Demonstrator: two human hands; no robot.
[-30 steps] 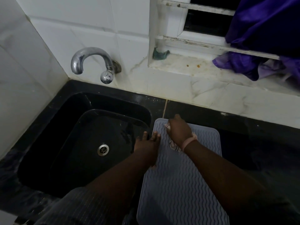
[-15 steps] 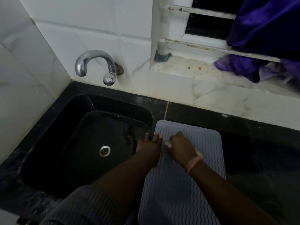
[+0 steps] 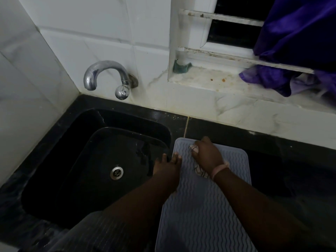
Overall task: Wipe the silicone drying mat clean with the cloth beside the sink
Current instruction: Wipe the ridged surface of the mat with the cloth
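Note:
A grey silicone drying mat (image 3: 201, 211) with wavy ridges lies on the black counter, just right of the sink. My right hand (image 3: 208, 155) presses a small pale cloth (image 3: 200, 170) onto the mat's far end, near its back left corner. Most of the cloth is hidden under the hand; bits show at the knuckles and beside the wrist. My left hand (image 3: 167, 168) rests flat on the mat's left edge by the sink rim, fingers spread and holding nothing.
A black sink (image 3: 94, 160) with a metal drain (image 3: 116, 172) fills the left. A chrome tap (image 3: 107, 77) sticks out of the tiled wall above it. A stained window ledge (image 3: 218, 79) holds purple fabric (image 3: 283, 80). Dark counter (image 3: 291, 170) lies right of the mat.
My right hand drew the cloth back toward me along the mat, then pushed it out again to the far end. My left hand stayed on the mat's left edge.

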